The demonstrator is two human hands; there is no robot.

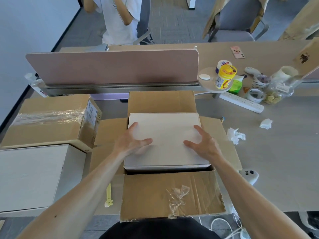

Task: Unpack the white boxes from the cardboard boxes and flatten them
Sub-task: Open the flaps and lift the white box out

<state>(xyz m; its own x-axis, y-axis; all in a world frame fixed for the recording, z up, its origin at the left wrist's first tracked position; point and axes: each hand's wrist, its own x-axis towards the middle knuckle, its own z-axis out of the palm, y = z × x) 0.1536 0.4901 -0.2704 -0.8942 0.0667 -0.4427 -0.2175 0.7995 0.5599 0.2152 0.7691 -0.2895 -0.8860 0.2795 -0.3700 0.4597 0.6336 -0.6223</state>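
Both hands lie spread on the lid of the white box (165, 123), which sits in the mouth of the open cardboard box (161, 101), its top about level with the rim. The left hand (133, 142) splays its fingers toward the lid's left edge with the thumb pointing inward, and the right hand (202, 144) mirrors it. Neither is curled round anything: the fingers are loose and slightly arched, tips touching the lid. The lift seems not yet begun, and this hold gives little purchase. The fit just beyond the fingertips looks snug, so pressing could dent the lid, and pulling up one side alone could jam the box askew against the cardboard walls. Below the wrists the near flap (172, 192), with a scrap of tape (177, 195) on it, seems to overhang the desk edge; leaning on it could tip the carton. Left of the left fingers a sealed cardboard box (51, 118) and a second white box (31, 176) stand near enough for an elbow to knock
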